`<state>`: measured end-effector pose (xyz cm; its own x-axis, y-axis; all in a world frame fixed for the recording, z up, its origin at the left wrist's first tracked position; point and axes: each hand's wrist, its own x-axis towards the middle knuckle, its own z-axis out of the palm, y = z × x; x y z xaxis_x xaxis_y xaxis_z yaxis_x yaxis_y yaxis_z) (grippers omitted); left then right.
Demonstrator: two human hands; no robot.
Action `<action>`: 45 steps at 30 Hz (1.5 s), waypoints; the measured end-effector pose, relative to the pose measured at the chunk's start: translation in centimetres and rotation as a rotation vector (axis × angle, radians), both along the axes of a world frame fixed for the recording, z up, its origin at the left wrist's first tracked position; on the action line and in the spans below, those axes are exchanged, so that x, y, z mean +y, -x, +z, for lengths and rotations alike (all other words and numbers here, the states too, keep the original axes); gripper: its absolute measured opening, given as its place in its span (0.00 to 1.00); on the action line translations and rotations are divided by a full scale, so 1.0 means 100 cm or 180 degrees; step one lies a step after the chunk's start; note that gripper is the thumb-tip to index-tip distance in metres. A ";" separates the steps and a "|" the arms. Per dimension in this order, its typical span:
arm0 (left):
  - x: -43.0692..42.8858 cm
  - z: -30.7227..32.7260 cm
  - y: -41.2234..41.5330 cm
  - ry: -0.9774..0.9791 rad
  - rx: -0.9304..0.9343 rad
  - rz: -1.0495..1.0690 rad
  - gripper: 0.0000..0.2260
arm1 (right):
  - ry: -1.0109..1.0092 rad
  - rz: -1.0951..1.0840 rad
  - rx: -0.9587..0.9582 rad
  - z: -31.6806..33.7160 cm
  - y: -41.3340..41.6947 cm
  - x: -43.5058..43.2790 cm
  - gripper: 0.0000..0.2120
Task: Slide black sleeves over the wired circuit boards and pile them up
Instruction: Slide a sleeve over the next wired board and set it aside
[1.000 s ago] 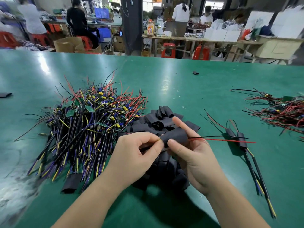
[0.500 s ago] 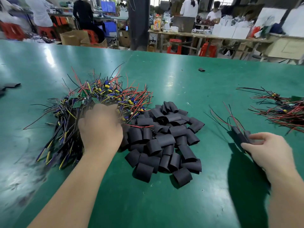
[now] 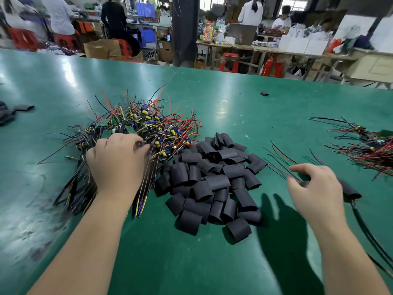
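A tangled heap of wired circuit boards (image 3: 148,124), with red, black, yellow and purple leads, lies on the left of the green table (image 3: 223,107). My left hand (image 3: 119,165) rests on this heap, its fingertips curled round one board's wires at the heap's right side. A pile of loose black sleeves (image 3: 212,179) sits in the middle. To the right lie a few sleeved boards (image 3: 349,191) with long leads. My right hand (image 3: 316,188) hovers just left of them, fingers loosely curled and holding nothing.
A second bundle of red and black wired boards (image 3: 370,150) lies at the far right. A stray sleeve (image 3: 264,93) sits further back, and more sleeves (image 3: 23,107) lie at the left edge. People work at benches beyond the table.
A second ago both hands held a sleeve on a board. My right hand set it on the right and has now lifted off; my left hand reached into the wired heap.
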<state>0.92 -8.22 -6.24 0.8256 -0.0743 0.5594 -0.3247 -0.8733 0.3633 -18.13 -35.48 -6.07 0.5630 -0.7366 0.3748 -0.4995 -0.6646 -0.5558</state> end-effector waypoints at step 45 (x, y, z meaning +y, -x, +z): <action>-0.050 0.006 0.070 -0.0585 0.0610 -0.3558 0.24 | -0.4068 0.1252 -0.1973 0.006 -0.035 0.071 0.07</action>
